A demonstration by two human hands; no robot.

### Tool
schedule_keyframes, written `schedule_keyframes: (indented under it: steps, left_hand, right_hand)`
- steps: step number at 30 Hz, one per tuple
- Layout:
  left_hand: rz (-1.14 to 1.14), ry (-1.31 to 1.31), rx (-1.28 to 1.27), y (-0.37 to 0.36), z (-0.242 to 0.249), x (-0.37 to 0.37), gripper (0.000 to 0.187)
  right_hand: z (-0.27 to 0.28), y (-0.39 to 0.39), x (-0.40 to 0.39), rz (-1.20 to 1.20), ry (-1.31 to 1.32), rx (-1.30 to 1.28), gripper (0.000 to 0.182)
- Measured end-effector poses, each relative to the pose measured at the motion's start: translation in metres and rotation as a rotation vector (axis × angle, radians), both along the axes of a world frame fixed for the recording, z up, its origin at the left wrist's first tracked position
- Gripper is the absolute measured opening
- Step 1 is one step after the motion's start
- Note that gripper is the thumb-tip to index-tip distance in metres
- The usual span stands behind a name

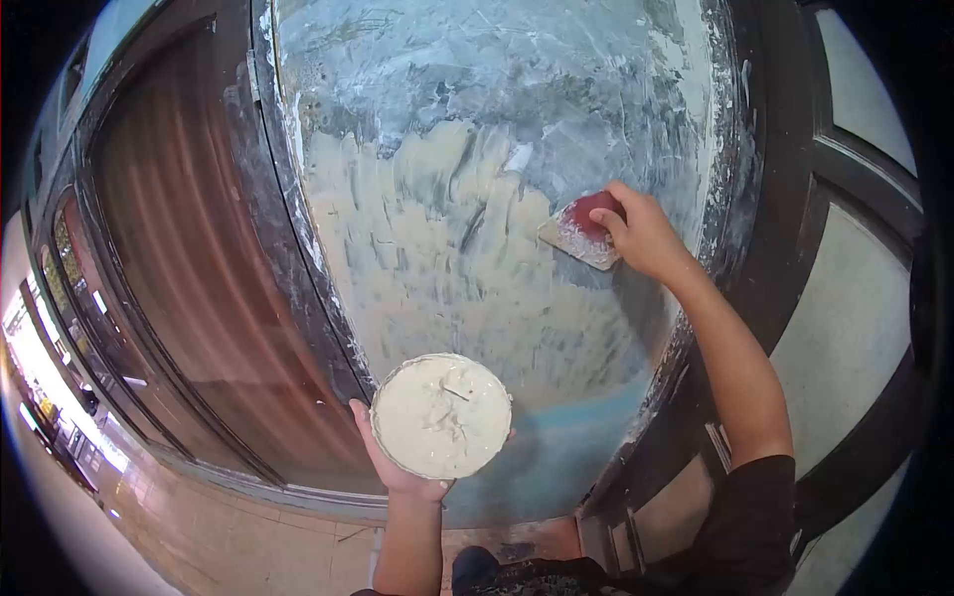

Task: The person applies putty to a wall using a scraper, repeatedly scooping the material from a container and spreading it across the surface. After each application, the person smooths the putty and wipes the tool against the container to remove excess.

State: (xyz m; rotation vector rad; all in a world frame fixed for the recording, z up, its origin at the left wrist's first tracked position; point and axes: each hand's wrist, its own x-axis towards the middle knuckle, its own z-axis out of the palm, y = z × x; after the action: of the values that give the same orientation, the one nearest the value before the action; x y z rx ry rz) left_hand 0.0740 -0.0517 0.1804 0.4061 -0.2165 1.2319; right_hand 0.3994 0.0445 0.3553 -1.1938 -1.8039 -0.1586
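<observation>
My right hand grips a putty knife with a red upper part and a pale, smeared blade. The blade lies against or very near the wall panel, at the right border of a cream putty layer. Above that layer the panel is patchy grey-blue; a light blue strip shows low down. In front of the lower wall, my left hand supports a round tub of cream putty from below, its fingers mostly hidden by the tub. The putty's surface is uneven, with a small ridge near the middle.
Left of the panel stands a dark-framed window with a reddish curtain behind it. A dark wooden frame with pale panels is at the right. Tiled floor shows at lower left, and a bright opening lies at the far left.
</observation>
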Motion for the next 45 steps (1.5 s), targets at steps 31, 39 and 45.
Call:
schedule_keyframes:
  steps: [31,39,45]
  left_hand:
    - [0.076,0.114,0.01,0.007,-0.001,0.001,0.097]
    - [0.035,0.068,-0.024,0.007,-0.003,-0.002,0.097]
    - [0.103,0.256,0.049,0.013,0.003,0.006,0.103]
  right_hand:
    - [-0.022,0.007,0.004,-0.065,-0.156,-0.044,0.018]
    - [0.001,-0.019,0.008,0.114,0.024,0.042,0.017]
    - [-0.029,-0.051,-0.023,0.371,-0.543,0.353,0.032]
